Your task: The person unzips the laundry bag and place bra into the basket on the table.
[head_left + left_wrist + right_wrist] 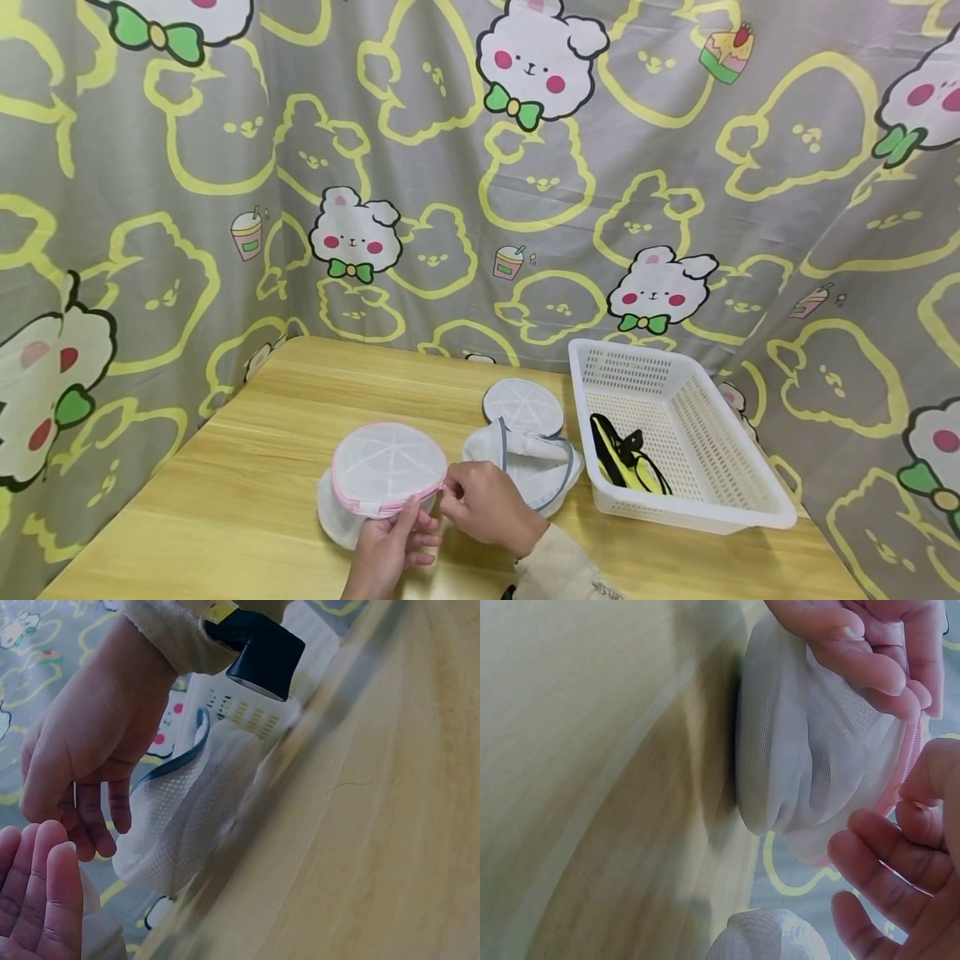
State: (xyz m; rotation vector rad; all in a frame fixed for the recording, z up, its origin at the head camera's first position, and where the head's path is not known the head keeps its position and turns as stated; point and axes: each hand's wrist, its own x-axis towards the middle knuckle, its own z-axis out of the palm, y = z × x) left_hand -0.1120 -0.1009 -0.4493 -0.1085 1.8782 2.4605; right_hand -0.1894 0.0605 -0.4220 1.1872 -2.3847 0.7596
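A round white mesh laundry bag with pink trim [388, 460] stands on the table, its pink zipper [904, 769] running round the top edge. At the front of that rim my left hand [393, 546] holds the bag with the thumb against the zipper. My right hand [491, 507] pinches the zipper at the right side of the rim; the pull itself is hidden by the fingers. Just beyond the right hand sits a second white mesh bag with blue-grey trim [187, 814], its top gaping. A round mesh panel with dark trim [523, 407] lies behind it.
A white plastic basket [690, 510] stands on the right of the wooden table [247, 467]. Inside it lies a black and yellow item with thin cords [626, 458]. A patterned grey curtain [442, 283] hangs behind the table and along both sides.
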